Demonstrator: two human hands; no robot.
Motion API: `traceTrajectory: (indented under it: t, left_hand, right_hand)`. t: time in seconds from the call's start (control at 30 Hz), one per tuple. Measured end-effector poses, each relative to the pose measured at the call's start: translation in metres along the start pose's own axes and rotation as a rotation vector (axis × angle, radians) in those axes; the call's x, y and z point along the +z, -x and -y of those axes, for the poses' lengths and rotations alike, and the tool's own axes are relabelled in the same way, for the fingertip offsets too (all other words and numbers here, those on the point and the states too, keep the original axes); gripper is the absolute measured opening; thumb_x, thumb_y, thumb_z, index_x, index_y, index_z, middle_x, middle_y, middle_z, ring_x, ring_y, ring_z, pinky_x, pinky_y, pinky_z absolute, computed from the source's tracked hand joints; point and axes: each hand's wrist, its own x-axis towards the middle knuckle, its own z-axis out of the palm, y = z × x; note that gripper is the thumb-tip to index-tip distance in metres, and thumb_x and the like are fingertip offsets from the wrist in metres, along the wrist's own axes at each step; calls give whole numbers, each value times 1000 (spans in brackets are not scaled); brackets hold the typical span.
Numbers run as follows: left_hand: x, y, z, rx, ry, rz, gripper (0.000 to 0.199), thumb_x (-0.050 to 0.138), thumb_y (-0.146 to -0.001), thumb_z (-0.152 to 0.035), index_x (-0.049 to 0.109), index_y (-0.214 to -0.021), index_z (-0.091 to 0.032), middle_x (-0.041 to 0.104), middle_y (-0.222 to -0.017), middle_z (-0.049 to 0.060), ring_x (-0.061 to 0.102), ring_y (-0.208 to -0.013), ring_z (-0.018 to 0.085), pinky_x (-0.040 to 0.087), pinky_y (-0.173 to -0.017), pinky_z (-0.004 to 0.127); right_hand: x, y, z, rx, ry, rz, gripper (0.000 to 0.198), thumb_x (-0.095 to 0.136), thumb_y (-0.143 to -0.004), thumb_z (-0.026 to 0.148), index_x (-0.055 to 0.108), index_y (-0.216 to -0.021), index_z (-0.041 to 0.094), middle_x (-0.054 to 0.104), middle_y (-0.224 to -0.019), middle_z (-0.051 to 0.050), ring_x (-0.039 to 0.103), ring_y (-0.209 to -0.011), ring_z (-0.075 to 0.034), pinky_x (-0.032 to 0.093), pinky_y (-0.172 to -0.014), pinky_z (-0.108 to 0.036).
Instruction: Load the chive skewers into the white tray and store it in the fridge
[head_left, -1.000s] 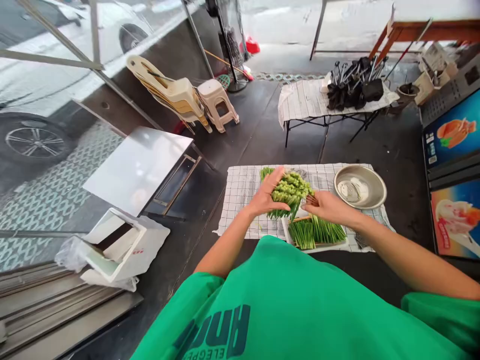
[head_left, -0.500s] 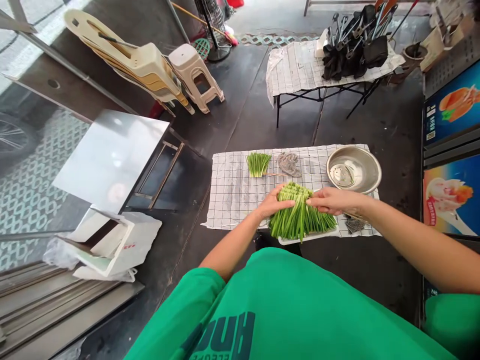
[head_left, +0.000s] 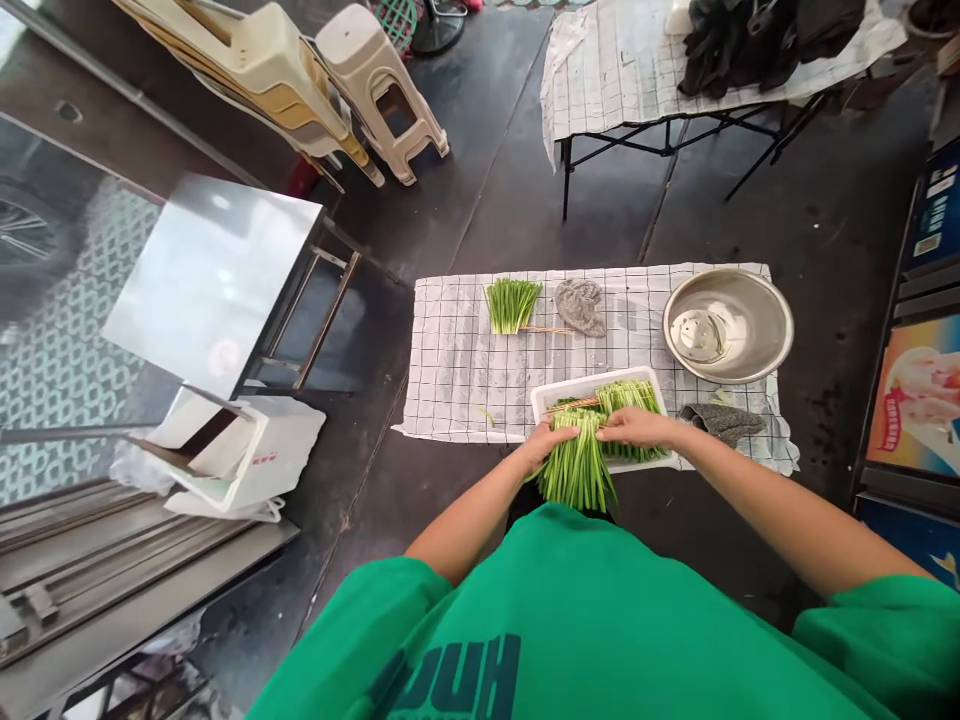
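Observation:
My left hand [head_left: 541,447] is closed on the left side of a bunch of green chives [head_left: 577,465], thumb across its pale upper end. The stalks hang down toward my shirt, past the near edge of a white tray [head_left: 541,400]. At the bunch's upper right side, my right hand [head_left: 634,428] pinches with fingers and thumb together; its fingertips are partly hidden among the stalks. Inside the tray lie more chives [head_left: 626,395] with thin wooden skewers [head_left: 574,404] sticking out to the left.
On the checked cloth [head_left: 457,370] lie a smaller chive bunch [head_left: 513,303] on a skewer and a crumpled grey cloth [head_left: 581,305]. A steel bowl [head_left: 772,330] stands right, with a dark grey cloth [head_left: 724,422] below it. A white-topped table [head_left: 210,280] is at left.
The held bunch has shifted left over the tray, uncovering the tray's left end and the skewers. Both hands stay at the bunch. My view has tilted downward.

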Motion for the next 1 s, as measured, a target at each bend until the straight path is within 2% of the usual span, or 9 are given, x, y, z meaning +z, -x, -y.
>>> traceTrajectory:
  t: [0.1,0.2,0.37,0.47,0.53,0.63,0.73,0.9,1.0]
  left_hand:
    - [6,-9,-29,69,-49,31,64,93,-58,-37,68,-112,-14,75,-104,14,72,-95,28,49,-101,52]
    - [11,-15,-35,68,-56,69,64,91,-61,-39,68,-114,-13,75,-104,15,72,-95,28,48,-103,52]
    - [6,-23,14,34,49,-37,66,90,-63,-39,66,-119,-13,74,-110,16,70,-104,31,47,-106,51]
    - [-1,-34,45,22,94,-105,67,91,-61,-38,67,-118,-13,73,-112,17,70,-104,31,49,-104,51]
    - [-5,-44,55,20,106,-132,67,92,-58,-37,67,-115,-14,74,-110,16,70,-101,30,49,-103,51]
    - [-10,-58,58,37,105,-164,67,94,-54,-35,67,-113,-15,75,-106,13,71,-99,29,49,-102,52]
    - [-13,-66,57,23,92,-181,66,94,-55,-34,67,-112,-16,75,-106,13,70,-102,30,48,-103,51]
    - [-16,-66,57,-24,111,-252,65,94,-55,-34,67,-111,-15,75,-106,15,69,-102,30,49,-102,50]
    - [-18,-65,55,-42,148,-222,65,94,-55,-35,67,-110,-14,75,-100,14,71,-95,30,51,-98,52]
  right_hand:
    - [-23,9,19,-76,75,-89,60,69,-72,73,40,-64,21,38,-54,6,28,-45,-6,19,-44,-24]
    - [-37,9,24,-71,199,-105,60,63,-75,76,46,-64,20,47,-57,3,33,-46,-7,24,-46,-25]
    - [-28,-20,-3,-66,303,-21,59,61,-76,77,51,-65,19,55,-62,-1,46,-53,-12,32,-51,-26]
    - [-18,-38,-22,-71,438,-94,50,61,-81,67,63,-77,17,66,-78,-7,61,-72,-19,41,-59,-28]
    - [-14,-45,-30,-56,536,-155,44,60,-86,59,69,-92,16,71,-93,-10,65,-85,-24,45,-66,-30]
    - [-9,-49,-35,-23,598,-215,46,54,-92,54,69,-111,15,71,-111,-14,66,-99,-28,50,-75,-33]
    - [-6,-49,-35,-1,540,-261,50,54,-94,52,65,-125,15,68,-125,-15,65,-110,-29,51,-83,-33]
    - [-2,-51,-33,30,512,-325,49,55,-94,45,63,-129,11,65,-130,-16,63,-116,-29,51,-89,-35]
    - [-1,-53,-32,23,533,-323,46,55,-95,42,63,-129,12,64,-132,-16,61,-119,-30,51,-90,-35]
